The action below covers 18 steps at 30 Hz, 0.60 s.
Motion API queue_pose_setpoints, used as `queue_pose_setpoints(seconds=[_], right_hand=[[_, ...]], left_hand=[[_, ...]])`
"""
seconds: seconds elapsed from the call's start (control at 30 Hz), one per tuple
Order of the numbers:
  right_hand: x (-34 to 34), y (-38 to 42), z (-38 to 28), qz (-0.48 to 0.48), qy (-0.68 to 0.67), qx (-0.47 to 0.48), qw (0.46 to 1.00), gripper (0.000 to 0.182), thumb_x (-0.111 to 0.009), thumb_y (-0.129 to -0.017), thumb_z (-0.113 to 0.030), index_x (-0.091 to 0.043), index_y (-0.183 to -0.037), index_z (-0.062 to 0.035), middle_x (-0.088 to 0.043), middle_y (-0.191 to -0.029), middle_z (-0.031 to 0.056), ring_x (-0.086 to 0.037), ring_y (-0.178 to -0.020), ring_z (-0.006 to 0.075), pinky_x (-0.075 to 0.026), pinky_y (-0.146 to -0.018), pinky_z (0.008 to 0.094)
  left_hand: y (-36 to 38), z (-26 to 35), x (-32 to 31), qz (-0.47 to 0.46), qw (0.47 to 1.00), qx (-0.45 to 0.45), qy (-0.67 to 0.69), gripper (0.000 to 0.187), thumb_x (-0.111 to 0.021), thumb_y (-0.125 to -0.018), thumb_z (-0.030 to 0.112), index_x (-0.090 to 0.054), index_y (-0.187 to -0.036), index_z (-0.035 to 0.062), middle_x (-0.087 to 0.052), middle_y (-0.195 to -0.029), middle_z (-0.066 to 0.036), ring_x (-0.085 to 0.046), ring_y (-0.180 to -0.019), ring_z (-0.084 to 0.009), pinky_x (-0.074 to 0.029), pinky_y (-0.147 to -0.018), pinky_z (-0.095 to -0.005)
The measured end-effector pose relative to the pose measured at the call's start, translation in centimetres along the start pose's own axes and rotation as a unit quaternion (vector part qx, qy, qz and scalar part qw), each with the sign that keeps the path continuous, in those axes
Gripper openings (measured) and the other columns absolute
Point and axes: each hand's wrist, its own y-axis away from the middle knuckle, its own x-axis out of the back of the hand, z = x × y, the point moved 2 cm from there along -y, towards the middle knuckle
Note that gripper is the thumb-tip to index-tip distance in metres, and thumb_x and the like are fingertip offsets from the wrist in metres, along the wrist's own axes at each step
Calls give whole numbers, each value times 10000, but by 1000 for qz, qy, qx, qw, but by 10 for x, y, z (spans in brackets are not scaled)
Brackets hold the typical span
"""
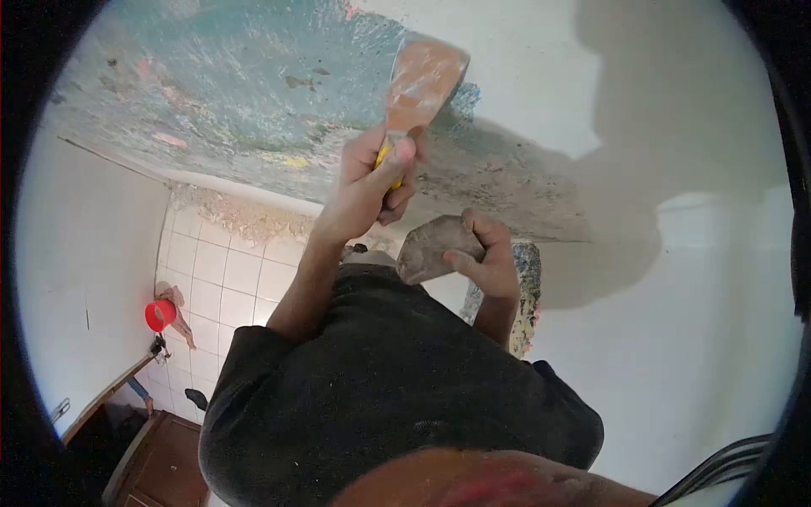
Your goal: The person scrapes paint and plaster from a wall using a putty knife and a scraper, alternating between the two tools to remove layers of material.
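Observation:
My left hand point(376, 182) is closed around the yellow handle of a scraper point(422, 84). Its broad brownish blade, smeared with white, points up over the wall at the edge between the worn blue-green patch point(279, 76) and the white surface point(524, 76). Lower and to the right, my right hand point(492, 253) grips a flat, angular grey-brown piece point(431, 249) by its right side, thumb on its face. The piece is in front of my dark shirt's upper edge, apart from the scraper. Whether the blade touches the wall cannot be told.
White floor tiles point(241, 270) lie at the left, with rough debris point(245, 221) along the wall's base. Further off are a red container point(159, 315), a cloth and a brown door point(169, 465). Dark cables point(726, 465) hang at the lower right. A speckled strip point(525, 296) shows beside my right forearm.

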Motion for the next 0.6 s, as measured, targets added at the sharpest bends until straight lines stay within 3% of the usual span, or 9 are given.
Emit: queue_pose_setpoints(seconds=[0.07,0.17,0.5,0.6], right_hand=[[7,2,2,-15,28,24,999,278,-762,-774,-186,-520,-782,-49,-490,-744,-18,-442,-726,72,-386,-628,253],[5,2,5,44,12,3,999,284,-766,-771,-197,-523,-775,-49,-488,-738,-20,-447,-722,73,-389,-631,255],[5,0,6,8,2,1,1000,282,-772,-769,-198,-533,-787,-49,-466,-736,-26,-435,-732,76,-395,-638,264],[8,2,0,13,-7,2,1000,301,-776,-765,-206,-513,-773,-60,-480,-744,-28,-436,-724,72,-382,-636,253]], left_hand=[[3,-6,5,-1,1000,-1,-4,314,-505,-1007,355,-535,-973,44,-389,-516,28,-331,-368,-43,-264,-334,-221],[1,-10,7,0,1000,16,8,319,-503,-1006,363,-536,-977,47,-388,-517,29,-326,-368,-44,-265,-336,-221],[5,-16,13,-7,999,8,-52,311,-503,-1008,349,-535,-967,42,-407,-519,31,-347,-391,-42,-274,-349,-223],[11,-14,12,44,995,25,-81,311,-507,-1007,348,-539,-976,40,-399,-518,34,-349,-392,-43,-277,-353,-221]])
